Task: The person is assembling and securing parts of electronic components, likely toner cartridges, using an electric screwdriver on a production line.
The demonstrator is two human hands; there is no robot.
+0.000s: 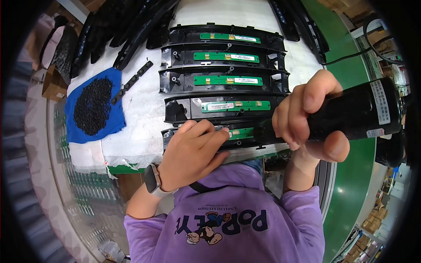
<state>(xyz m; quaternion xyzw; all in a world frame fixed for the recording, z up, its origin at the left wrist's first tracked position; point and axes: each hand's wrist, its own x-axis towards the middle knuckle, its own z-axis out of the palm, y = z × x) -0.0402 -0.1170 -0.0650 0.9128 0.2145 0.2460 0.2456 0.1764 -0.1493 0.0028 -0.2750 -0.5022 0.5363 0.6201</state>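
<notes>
A black cylindrical electric screwdriver (357, 109) is wrapped in my right hand (307, 111), its body tilted up to the right. Its tip end is over the nearest black plastic housing (169, 136), by the green circuit board (239, 134) in it; the exact contact is hidden. My left hand (193, 147), with a watch on the wrist, grips that same housing, bent fingertips at the left part of its board. Whether the fingers also pinch a screw cannot be made out. Behind it lie several like housings in a row, such as this black housing (175, 109), each with a green board.
Small black screws (93, 107) lie heaped on a blue cloth (79, 135) to the left. Beside it is a dark strip of small parts (131, 82). Long black panels (140, 37) lean at the far left, others (302, 26) far right. A cable (351, 56) crosses the green surface (342, 72).
</notes>
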